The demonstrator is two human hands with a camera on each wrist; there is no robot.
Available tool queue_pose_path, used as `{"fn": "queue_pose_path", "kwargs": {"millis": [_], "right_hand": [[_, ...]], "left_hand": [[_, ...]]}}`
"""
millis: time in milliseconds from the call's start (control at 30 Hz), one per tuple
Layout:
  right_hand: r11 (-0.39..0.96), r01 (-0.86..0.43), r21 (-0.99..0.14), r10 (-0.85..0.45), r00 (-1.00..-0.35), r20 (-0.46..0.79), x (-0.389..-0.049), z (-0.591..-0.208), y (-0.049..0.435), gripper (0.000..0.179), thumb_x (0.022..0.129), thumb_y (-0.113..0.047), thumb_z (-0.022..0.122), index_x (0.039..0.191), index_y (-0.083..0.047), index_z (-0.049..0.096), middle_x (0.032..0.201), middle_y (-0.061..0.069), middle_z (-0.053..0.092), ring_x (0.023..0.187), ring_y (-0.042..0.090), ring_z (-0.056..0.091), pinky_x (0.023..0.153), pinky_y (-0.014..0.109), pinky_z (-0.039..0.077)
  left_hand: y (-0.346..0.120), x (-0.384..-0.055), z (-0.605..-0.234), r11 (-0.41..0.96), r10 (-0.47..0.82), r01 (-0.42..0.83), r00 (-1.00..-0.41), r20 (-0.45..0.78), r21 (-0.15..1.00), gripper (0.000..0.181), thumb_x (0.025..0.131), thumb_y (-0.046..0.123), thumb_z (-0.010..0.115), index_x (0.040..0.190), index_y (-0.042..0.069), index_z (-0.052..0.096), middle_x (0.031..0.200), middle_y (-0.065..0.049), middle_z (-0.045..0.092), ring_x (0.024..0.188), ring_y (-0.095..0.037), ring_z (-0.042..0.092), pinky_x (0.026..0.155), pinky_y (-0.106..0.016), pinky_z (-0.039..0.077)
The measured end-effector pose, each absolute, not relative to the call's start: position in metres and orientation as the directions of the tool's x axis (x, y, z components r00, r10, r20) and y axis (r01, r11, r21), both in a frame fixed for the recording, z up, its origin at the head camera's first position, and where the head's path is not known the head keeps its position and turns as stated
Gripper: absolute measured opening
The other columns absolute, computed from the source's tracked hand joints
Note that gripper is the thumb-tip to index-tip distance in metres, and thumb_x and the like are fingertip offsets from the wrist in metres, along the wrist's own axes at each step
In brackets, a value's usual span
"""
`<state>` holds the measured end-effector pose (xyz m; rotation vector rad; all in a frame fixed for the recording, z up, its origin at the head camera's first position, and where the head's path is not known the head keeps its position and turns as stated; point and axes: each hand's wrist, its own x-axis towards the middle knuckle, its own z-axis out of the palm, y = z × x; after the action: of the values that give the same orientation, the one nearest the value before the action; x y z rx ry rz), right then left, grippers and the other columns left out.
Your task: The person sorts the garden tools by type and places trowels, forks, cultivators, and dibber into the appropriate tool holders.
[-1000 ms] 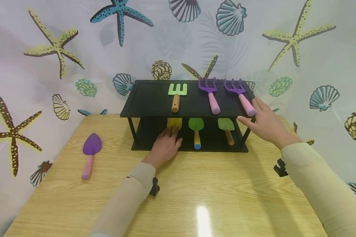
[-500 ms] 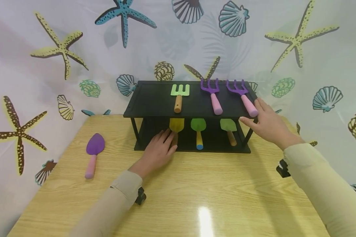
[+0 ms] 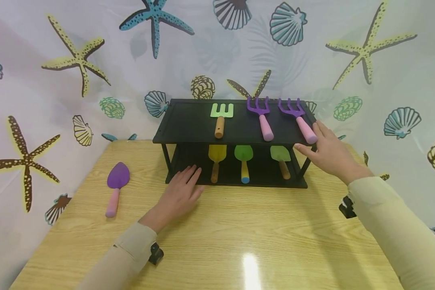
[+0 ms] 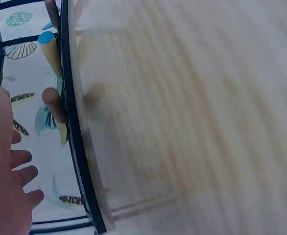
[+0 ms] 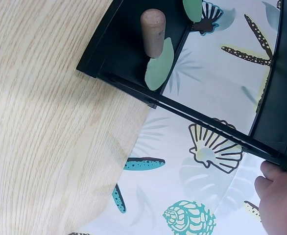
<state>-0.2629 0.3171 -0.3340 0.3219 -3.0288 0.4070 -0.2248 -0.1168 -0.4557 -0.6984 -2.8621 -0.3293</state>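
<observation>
A black two-tier rack stands on the wooden table. On its lower tier lie a yellow trowel, a green trowel with a blue-tipped handle, and a pale green trowel. My left hand, fingers extended, is at the lower tier's front left, beside the yellow trowel and holding nothing. My right hand grips the upper tier's front right corner, thumb under the front edge and fingers along the side. Next to it lies a purple hand rake with a pink handle.
The upper tier also bears a second purple rake and a light green fork with a wooden handle. Left of the rack, a purple trowel with a pink handle lies on the table. A sea-patterned cloth hangs behind.
My left hand has let go of the yellow trowel on the lower tier and drawn back to the left, uncovering its handle. The right hand stays at the rack's corner.
</observation>
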Motion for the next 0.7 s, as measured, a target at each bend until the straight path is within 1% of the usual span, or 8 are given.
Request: {"fn": "queue_pose_path", "kwargs": {"millis": [300,500,700], "right_hand": [[0.942,-0.208,-0.263,-0.193,-0.978,0.082,-0.263,-0.334,0.317,0.106,0.094,-0.069,0.043,0.156,0.003,-0.004,0.164,0.028,-0.006,0.150,0.051,0.004,0.117,0.069,0.013],[0.942,-0.208,-0.262,-0.193,-0.978,0.082,-0.263,-0.333,0.316,0.104,0.096,-0.067,0.044,0.156,0.003,-0.004,0.164,0.028,-0.006,0.150,0.051,0.005,0.117,0.069,0.013],[0.941,-0.211,-0.264,-0.195,-0.977,0.088,-0.261,-0.332,0.316,0.103,0.096,-0.065,0.046,0.156,0.004,-0.003,0.164,0.028,-0.005,0.150,0.051,0.005,0.117,0.069,0.013]], "left_hand": [[-0.146,-0.213,-0.453,0.872,0.369,0.424,-0.898,0.240,0.245,0.062,0.106,0.041,0.040,0.155,0.006,0.030,0.159,-0.017,0.034,0.147,-0.033,0.034,0.121,-0.056,0.027],[-0.162,-0.207,-0.453,0.883,0.338,0.389,-0.915,0.220,0.263,0.063,0.106,0.042,0.037,0.157,0.005,0.026,0.161,-0.018,0.031,0.147,-0.034,0.034,0.121,-0.057,0.026],[-0.179,-0.201,-0.451,0.891,0.302,0.353,-0.930,0.210,0.285,0.064,0.107,0.042,0.035,0.157,0.003,0.023,0.160,-0.020,0.030,0.146,-0.037,0.034,0.120,-0.059,0.025]]}}
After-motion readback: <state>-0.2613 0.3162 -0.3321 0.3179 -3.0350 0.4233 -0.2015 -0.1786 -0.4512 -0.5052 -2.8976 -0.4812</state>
